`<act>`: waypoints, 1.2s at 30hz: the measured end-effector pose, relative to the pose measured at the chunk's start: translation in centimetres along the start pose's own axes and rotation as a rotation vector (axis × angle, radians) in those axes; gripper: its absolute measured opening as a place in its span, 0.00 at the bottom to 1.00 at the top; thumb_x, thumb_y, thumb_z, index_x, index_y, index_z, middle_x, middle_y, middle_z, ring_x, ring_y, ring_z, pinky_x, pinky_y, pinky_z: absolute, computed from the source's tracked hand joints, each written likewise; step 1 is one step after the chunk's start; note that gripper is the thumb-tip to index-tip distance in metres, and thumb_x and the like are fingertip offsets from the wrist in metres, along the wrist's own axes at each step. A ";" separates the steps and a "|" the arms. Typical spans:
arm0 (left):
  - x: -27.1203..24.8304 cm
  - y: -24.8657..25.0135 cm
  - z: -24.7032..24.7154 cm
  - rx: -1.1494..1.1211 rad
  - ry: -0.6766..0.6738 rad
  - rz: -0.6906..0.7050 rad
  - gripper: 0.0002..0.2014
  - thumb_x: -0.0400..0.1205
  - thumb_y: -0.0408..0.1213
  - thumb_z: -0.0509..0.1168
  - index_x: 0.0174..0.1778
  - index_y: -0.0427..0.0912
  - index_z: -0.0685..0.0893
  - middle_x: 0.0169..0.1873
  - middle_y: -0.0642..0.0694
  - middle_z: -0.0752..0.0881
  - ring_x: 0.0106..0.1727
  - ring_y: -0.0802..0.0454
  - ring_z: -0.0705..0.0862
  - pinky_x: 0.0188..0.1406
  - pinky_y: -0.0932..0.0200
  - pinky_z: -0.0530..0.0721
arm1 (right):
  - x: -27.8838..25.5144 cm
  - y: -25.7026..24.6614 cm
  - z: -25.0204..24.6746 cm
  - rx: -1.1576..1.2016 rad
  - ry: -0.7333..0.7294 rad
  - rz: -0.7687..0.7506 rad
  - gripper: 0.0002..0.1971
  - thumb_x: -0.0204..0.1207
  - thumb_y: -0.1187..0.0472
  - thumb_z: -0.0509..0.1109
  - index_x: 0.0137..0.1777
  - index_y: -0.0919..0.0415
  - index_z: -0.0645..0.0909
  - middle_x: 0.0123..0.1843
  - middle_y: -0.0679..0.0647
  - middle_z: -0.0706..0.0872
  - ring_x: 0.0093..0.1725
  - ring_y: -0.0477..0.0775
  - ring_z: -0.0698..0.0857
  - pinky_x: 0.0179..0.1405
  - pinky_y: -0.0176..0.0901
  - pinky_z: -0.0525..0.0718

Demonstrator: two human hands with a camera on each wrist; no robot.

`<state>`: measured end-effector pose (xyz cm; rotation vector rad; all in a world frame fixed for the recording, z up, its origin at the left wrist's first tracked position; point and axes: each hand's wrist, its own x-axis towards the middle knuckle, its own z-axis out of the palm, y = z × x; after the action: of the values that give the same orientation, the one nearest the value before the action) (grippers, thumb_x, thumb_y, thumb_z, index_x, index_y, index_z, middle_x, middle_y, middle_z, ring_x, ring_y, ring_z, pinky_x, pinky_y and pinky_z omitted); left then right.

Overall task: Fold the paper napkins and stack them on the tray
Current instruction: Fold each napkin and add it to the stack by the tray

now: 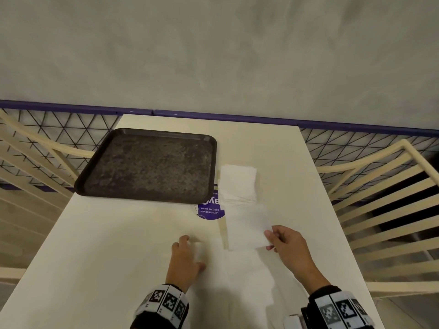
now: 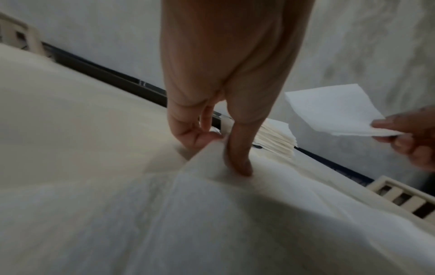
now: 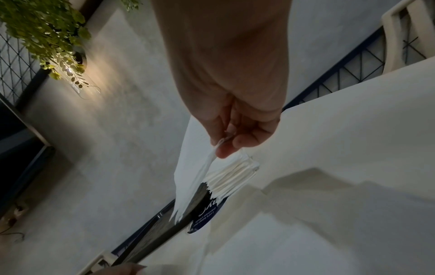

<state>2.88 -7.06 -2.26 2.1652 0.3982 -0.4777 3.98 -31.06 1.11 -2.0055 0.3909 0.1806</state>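
Note:
A dark empty tray lies at the table's far left. Right of it sits a stack of white napkins, also in the left wrist view. My right hand pinches one napkin by its near corner and holds it above the table, in front of the stack; the right wrist view shows that pinch. A second napkin lies spread on the near table. My left hand holds its left edge: the thumb presses on top and curled fingers lift the edge.
A round purple sticker is on the cream table between tray and napkins. Cream slatted chairs stand at both sides. A mesh railing and a grey wall lie behind the table. A hanging plant shows up high.

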 end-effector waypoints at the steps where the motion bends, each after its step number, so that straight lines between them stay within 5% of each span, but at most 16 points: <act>1: 0.1 -0.1 -0.2 -0.022 0.001 -0.006 0.33 0.70 0.26 0.74 0.69 0.38 0.67 0.54 0.41 0.77 0.49 0.48 0.76 0.49 0.64 0.74 | 0.3 -0.2 0.1 0.011 0.000 0.006 0.08 0.78 0.60 0.68 0.39 0.62 0.84 0.34 0.57 0.82 0.30 0.43 0.86 0.38 0.39 0.77; 4: -0.1 -0.7 -1.0 -0.022 0.009 0.015 0.18 0.73 0.31 0.72 0.57 0.39 0.77 0.37 0.49 0.81 0.42 0.48 0.80 0.33 0.71 0.73 | 1.7 -1.3 0.4 0.068 0.014 0.009 0.04 0.78 0.61 0.69 0.41 0.57 0.82 0.34 0.53 0.84 0.31 0.44 0.86 0.36 0.36 0.78; 6: -0.1 -1.3 -1.8 0.033 0.026 0.052 0.10 0.75 0.37 0.70 0.48 0.36 0.82 0.38 0.47 0.85 0.43 0.46 0.82 0.32 0.71 0.74 | 3.1 -2.3 0.7 0.108 0.025 0.003 0.01 0.78 0.62 0.69 0.45 0.57 0.81 0.35 0.53 0.84 0.28 0.41 0.85 0.32 0.31 0.78; 10: -0.6 -1.9 -3.9 -0.077 0.054 0.095 0.09 0.79 0.42 0.67 0.44 0.39 0.86 0.40 0.43 0.89 0.45 0.45 0.85 0.47 0.50 0.83 | 7.0 -4.1 1.5 0.172 0.051 0.012 0.05 0.78 0.63 0.68 0.51 0.63 0.81 0.40 0.55 0.86 0.30 0.46 0.84 0.31 0.34 0.77; 13: -1.6 -1.8 -5.4 -0.147 0.047 0.144 0.09 0.82 0.42 0.62 0.45 0.43 0.86 0.40 0.45 0.89 0.45 0.48 0.86 0.48 0.52 0.83 | 10.1 -5.2 2.2 0.215 0.074 0.035 0.05 0.78 0.62 0.68 0.50 0.63 0.80 0.39 0.52 0.85 0.32 0.48 0.84 0.31 0.37 0.75; 17: -2.9 -2.1 -7.0 -0.170 0.058 0.173 0.14 0.83 0.44 0.60 0.39 0.39 0.82 0.36 0.37 0.85 0.42 0.39 0.83 0.38 0.56 0.75 | 13.3 -5.7 3.2 0.203 0.098 0.091 0.07 0.78 0.60 0.69 0.52 0.63 0.81 0.35 0.51 0.84 0.33 0.51 0.84 0.30 0.39 0.76; 21: -4.0 -1.4 -7.8 -0.203 0.085 0.185 0.12 0.83 0.44 0.60 0.37 0.45 0.84 0.37 0.39 0.86 0.42 0.41 0.83 0.39 0.57 0.76 | 14.4 -5.5 3.9 0.002 0.135 0.075 0.09 0.77 0.62 0.69 0.36 0.64 0.80 0.39 0.61 0.87 0.28 0.50 0.85 0.30 0.40 0.75; 23: -4.6 -0.6 -8.2 -0.224 0.096 0.203 0.10 0.83 0.43 0.60 0.40 0.48 0.85 0.38 0.44 0.88 0.42 0.48 0.85 0.42 0.55 0.80 | 14.2 -5.4 3.9 -0.127 0.145 0.067 0.10 0.76 0.60 0.70 0.42 0.70 0.83 0.45 0.66 0.89 0.41 0.58 0.86 0.35 0.43 0.75; 26: -5.2 0.6 -8.7 -0.256 0.117 0.241 0.09 0.83 0.41 0.61 0.42 0.48 0.86 0.39 0.46 0.89 0.43 0.49 0.85 0.45 0.51 0.82 | 13.6 -5.3 3.7 -0.259 0.117 0.082 0.18 0.74 0.56 0.72 0.59 0.68 0.78 0.60 0.65 0.83 0.61 0.65 0.80 0.56 0.47 0.76; 29: -5.8 2.3 -9.2 -0.326 0.113 0.273 0.09 0.83 0.39 0.60 0.46 0.46 0.87 0.43 0.45 0.89 0.46 0.49 0.86 0.48 0.51 0.83 | 11.5 -5.9 3.7 -0.367 0.097 0.024 0.24 0.75 0.49 0.70 0.67 0.61 0.73 0.67 0.64 0.75 0.68 0.66 0.73 0.67 0.54 0.71; 31: -6.1 3.5 -9.4 -0.394 0.112 0.302 0.09 0.82 0.38 0.61 0.49 0.47 0.87 0.45 0.48 0.90 0.46 0.53 0.87 0.48 0.55 0.84 | 8.9 -6.8 3.7 -0.263 0.010 -0.106 0.20 0.77 0.45 0.67 0.63 0.57 0.77 0.62 0.59 0.79 0.63 0.59 0.77 0.61 0.48 0.76; 33: -6.4 4.4 -9.6 -0.459 0.109 0.327 0.09 0.82 0.36 0.61 0.50 0.47 0.86 0.45 0.50 0.91 0.46 0.56 0.88 0.45 0.63 0.86 | 5.3 -7.8 3.7 -0.089 -0.259 -0.163 0.17 0.80 0.44 0.59 0.60 0.53 0.79 0.59 0.50 0.82 0.57 0.45 0.80 0.53 0.32 0.77; 36: -6.8 5.3 -9.8 -0.523 0.104 0.356 0.09 0.82 0.35 0.60 0.50 0.47 0.85 0.45 0.51 0.91 0.45 0.59 0.88 0.42 0.68 0.84 | 0.8 -7.8 4.0 0.086 -0.620 -0.167 0.18 0.80 0.40 0.56 0.57 0.46 0.82 0.60 0.41 0.85 0.61 0.37 0.80 0.62 0.31 0.75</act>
<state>1.18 -3.02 9.99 1.7009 0.1600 -0.0479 7.60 -24.49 5.68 -1.7768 -0.1611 0.6455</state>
